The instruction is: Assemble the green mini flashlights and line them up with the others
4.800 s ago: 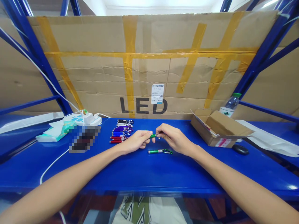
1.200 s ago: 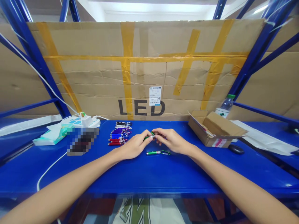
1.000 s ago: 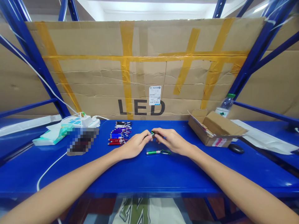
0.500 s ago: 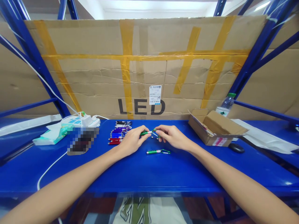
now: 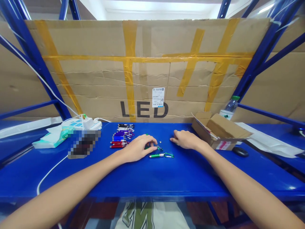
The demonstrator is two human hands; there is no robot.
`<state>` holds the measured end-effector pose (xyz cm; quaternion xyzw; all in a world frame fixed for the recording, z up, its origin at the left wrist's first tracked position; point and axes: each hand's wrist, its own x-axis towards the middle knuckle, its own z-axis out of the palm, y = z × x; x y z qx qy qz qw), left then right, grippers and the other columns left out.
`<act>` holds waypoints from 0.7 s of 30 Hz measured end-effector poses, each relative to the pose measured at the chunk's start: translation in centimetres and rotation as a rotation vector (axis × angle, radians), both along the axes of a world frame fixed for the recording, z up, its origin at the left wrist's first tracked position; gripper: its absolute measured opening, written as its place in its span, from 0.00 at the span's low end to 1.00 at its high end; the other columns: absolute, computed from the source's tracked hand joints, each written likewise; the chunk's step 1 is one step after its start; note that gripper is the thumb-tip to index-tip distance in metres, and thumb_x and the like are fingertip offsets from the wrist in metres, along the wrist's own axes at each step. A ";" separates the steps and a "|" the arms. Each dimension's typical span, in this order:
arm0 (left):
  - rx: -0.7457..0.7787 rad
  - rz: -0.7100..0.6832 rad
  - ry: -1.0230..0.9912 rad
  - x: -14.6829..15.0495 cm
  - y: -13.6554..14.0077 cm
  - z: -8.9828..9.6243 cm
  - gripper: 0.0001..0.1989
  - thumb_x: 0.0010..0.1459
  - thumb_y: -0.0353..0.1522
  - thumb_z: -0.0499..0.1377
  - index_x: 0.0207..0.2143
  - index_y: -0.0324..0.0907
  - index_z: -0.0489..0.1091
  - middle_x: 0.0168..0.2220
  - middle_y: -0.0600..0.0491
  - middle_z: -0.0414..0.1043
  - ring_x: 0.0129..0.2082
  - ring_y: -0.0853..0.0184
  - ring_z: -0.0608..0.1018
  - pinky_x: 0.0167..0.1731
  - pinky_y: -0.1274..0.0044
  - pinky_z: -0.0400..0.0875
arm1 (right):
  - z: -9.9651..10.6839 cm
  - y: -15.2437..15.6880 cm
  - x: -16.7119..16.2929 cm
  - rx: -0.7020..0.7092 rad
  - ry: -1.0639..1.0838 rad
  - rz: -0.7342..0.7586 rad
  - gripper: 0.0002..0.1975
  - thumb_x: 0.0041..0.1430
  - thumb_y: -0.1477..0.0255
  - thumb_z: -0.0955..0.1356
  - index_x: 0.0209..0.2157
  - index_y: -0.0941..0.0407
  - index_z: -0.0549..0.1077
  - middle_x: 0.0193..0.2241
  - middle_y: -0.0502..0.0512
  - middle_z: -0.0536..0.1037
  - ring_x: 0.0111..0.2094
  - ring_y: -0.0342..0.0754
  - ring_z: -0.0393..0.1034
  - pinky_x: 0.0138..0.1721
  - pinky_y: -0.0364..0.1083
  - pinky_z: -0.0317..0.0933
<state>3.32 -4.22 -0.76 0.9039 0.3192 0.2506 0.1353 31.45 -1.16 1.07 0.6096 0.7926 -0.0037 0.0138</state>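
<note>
My left hand [image 5: 138, 148] rests on the blue shelf [image 5: 152, 178], its fingers closed over a green mini flashlight [image 5: 155, 147] that lies mostly hidden beneath them. A second green flashlight with a carabiner clip [image 5: 161, 155] lies just in front of those fingertips. A tiny silver round piece [image 5: 160, 142] sits on the shelf between my hands. My right hand [image 5: 185, 140] lies knuckles up further right, near an open cardboard box [image 5: 221, 131]. Its fingers are curled down, and whatever may be under them is hidden.
Several small flashlights [image 5: 122, 136] in red, blue, purple and black lie in a row at the back left. A power strip [image 5: 81, 122], tissue pack [image 5: 51, 139] and blurred object [image 5: 83, 143] sit left. A water bottle [image 5: 230, 109] and black mouse [image 5: 240, 151] stand right.
Both hands held one green flashlight together above the shelf. Now my left hand has lowered it onto the shelf, and my right hand has let go and moved right toward the box.
</note>
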 end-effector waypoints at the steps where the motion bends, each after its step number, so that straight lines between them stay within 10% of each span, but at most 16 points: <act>1: 0.006 0.003 -0.001 0.0 0.0 0.1 0.11 0.73 0.40 0.59 0.51 0.46 0.75 0.46 0.51 0.80 0.48 0.59 0.79 0.50 0.68 0.73 | -0.1 0.0 -0.1 -0.017 0.035 0.044 0.12 0.73 0.61 0.67 0.42 0.55 0.75 0.40 0.67 0.84 0.40 0.61 0.80 0.36 0.50 0.62; 8: 0.322 0.315 0.164 -1.2 2.2 -1.1 0.13 0.76 0.36 0.54 0.52 0.41 0.75 0.49 0.44 0.77 0.48 0.55 0.76 0.50 0.64 0.71 | -0.2 -0.1 -0.8 -0.054 0.259 0.229 0.05 0.70 0.69 0.69 0.38 0.53 0.71 0.34 0.57 0.82 0.33 0.52 0.75 0.33 0.47 0.56; 21: 0.192 0.329 0.301 -2.3 3.0 -2.0 0.17 0.73 0.30 0.51 0.58 0.39 0.73 0.50 0.41 0.74 0.48 0.52 0.74 0.49 0.61 0.72 | -0.8 0.6 -0.3 0.158 0.331 0.394 0.09 0.73 0.77 0.63 0.45 0.54 0.75 0.45 0.59 0.82 0.45 0.53 0.77 0.43 0.46 0.61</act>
